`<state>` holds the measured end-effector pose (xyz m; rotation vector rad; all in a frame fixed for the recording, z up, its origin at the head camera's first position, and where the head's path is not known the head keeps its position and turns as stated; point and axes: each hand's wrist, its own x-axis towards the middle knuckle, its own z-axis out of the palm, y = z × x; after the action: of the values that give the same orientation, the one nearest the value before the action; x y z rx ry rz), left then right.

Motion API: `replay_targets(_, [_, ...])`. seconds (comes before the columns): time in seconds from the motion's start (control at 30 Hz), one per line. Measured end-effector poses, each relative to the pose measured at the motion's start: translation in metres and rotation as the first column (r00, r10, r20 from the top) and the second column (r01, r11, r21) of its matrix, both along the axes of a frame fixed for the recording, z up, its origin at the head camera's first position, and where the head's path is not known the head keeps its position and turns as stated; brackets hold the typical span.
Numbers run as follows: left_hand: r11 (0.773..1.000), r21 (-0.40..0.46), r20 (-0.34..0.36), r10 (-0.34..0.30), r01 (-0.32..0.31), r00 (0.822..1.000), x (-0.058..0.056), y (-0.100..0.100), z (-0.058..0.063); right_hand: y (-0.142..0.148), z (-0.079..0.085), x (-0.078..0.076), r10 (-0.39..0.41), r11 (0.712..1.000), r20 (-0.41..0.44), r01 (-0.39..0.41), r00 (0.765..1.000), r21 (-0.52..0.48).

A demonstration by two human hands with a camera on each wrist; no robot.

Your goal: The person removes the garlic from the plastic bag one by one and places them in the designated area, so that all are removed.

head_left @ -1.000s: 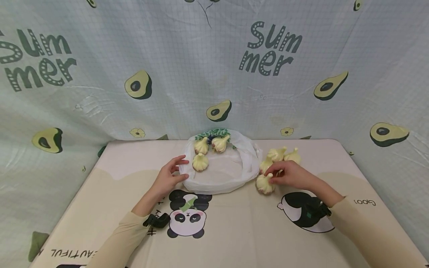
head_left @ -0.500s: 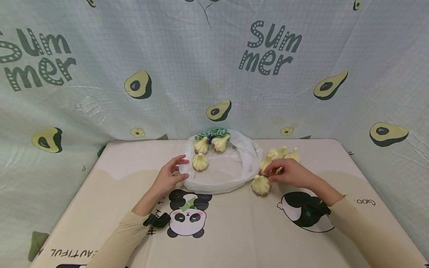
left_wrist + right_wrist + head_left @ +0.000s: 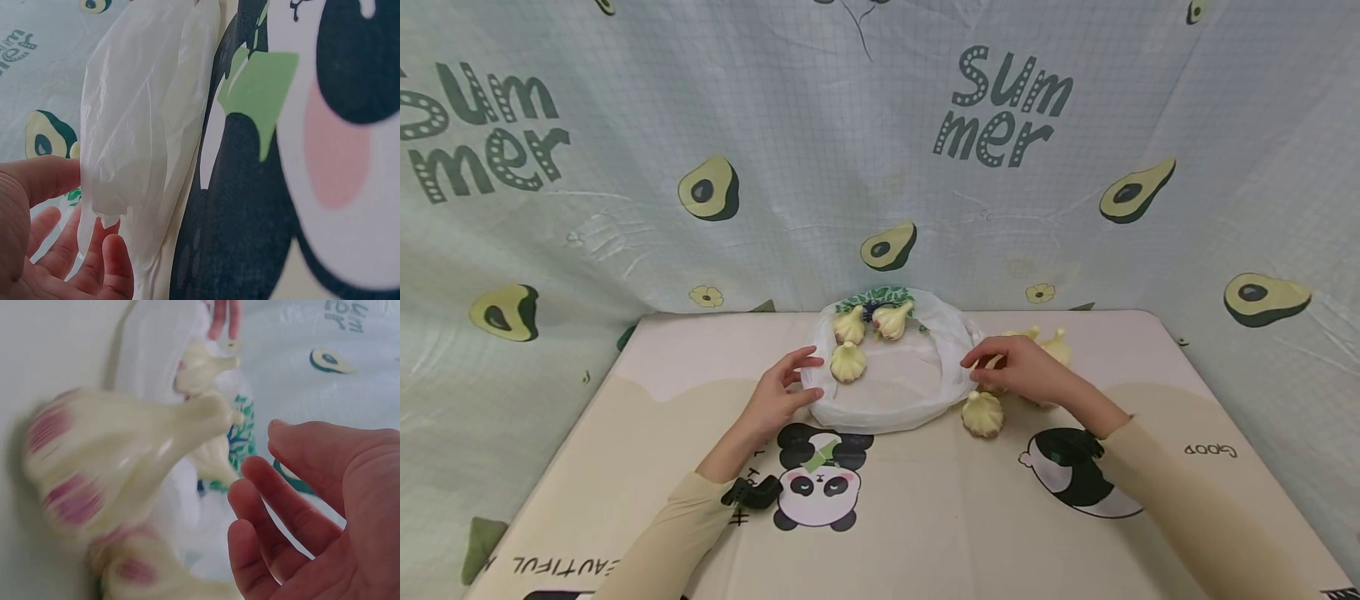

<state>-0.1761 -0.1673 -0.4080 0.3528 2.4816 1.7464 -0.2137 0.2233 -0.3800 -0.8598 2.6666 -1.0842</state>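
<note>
A white plastic bag (image 3: pixel 880 419) lies spread with its mouth wide, holding three garlic bulbs (image 3: pixel 847 363) toward its left and back. My left hand (image 3: pixel 777 393) rests at the bag's left rim, thumb and fingers spread apart; in the left wrist view its fingertips (image 3: pixel 116 253) touch the thin film. At the right rim, my right hand (image 3: pixel 1028 371) has nothing in its grasp, thumb and fingers apart. A loose garlic bulb (image 3: pixel 982 414) lies just in front of that hand, large in the right wrist view. More bulbs (image 3: pixel 1057 347) sit behind the right hand, partly hidden by it.
A light tablecloth (image 3: pixel 917 517) with panda prints covers the table. Behind its back edge hangs a pale curtain (image 3: pixel 820 150) with avocado prints, close to the bag's far side. A black wrist strap (image 3: pixel 751 493) sits on the left sleeve.
The right hand first shifted the front garlic bulb slightly left and let go of it. It has since moved left to the bag's right rim. The left hand and bag stay put.
</note>
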Motion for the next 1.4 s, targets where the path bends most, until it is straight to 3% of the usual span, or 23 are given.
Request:
replay_targets(0.33, [1.000,-0.010,-0.009,-0.003,0.003,1.000,-0.002,-0.002,-0.003,-0.055,0.006,-0.026,0.056,0.995,0.009,-0.056,0.998,-0.079])
replay_targets(0.57, [1.000,-0.003,-0.013,0.020,-0.020,1.000,-0.018,-0.010,-0.035,-0.097,0.009,-0.044,0.068,0.996,0.028,-0.066,0.997,-0.062])
replay_targets(0.63, [1.000,0.001,-0.019,0.021,-0.021,1.000,-0.020,-0.011,-0.038,-0.108,0.009,-0.049,0.066,0.996,0.025,-0.064,0.998,-0.062])
replay_targets(0.73, [1.000,0.012,-0.030,0.015,-0.015,0.999,-0.020,-0.012,-0.038,-0.124,0.006,-0.054,0.050,0.997,0.022,-0.049,0.999,-0.064])
replay_targets(0.9, [1.000,0.002,-0.019,0.005,-0.005,1.000,-0.006,-0.004,-0.013,-0.145,-0.003,-0.059,0.004,0.997,0.025,-0.002,1.000,-0.079])
replay_targets(0.97, [1.000,0.004,-0.009,0.008,-0.008,1.000,-0.006,-0.004,-0.011,-0.152,-0.005,-0.059,-0.021,0.996,0.035,0.024,0.999,-0.087])
replay_targets(1.13, [1.000,0.011,-0.017,0.015,-0.015,1.000,-0.019,-0.009,-0.035,-0.166,-0.010,-0.057,-0.074,0.995,0.047,0.077,0.996,-0.070])
replay_targets(1.4, [1.000,0.021,-0.027,0.013,-0.013,1.000,-0.021,-0.008,-0.036,-0.169,-0.017,-0.055,-0.077,0.995,0.026,0.078,0.997,-0.060])
